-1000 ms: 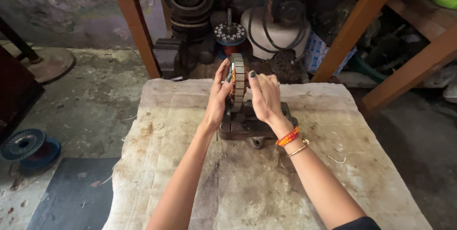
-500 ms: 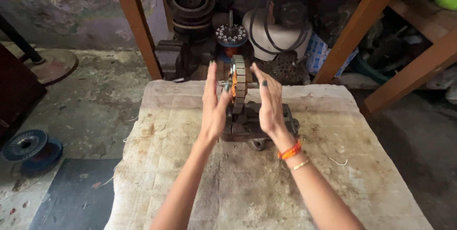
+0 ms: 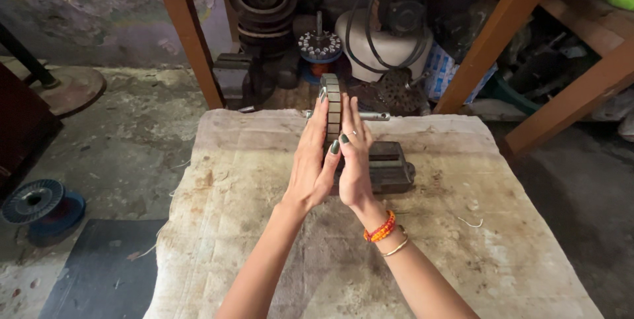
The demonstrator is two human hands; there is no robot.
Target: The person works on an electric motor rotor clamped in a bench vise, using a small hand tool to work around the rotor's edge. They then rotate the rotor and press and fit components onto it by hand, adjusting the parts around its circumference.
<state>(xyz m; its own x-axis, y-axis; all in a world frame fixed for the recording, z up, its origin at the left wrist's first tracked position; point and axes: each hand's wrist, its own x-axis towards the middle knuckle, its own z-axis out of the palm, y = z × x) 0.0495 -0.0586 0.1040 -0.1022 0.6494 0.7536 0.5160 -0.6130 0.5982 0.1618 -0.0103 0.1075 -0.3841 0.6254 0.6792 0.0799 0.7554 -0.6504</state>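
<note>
Palms flat: left hand (image 3: pixel 312 160) & right hand (image 3: pixel 353 167) sandwiching ridged, prob. metal ring (image 3: pixel 330 104) above blocky dark vise (image 3: pixel 389 168).

Your hands' sides: bare cloth-covered table (image 3: pixel 231 180) left and right, free passage. Ahead: dark vise (image 3: pixel 389 167), wooden posts (image 3: pixel 188 35), stacked machine parts (image 3: pixel 317 48) block you.

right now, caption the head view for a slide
Left hand and right hand press flat around an upright ring on a vise.
</note>
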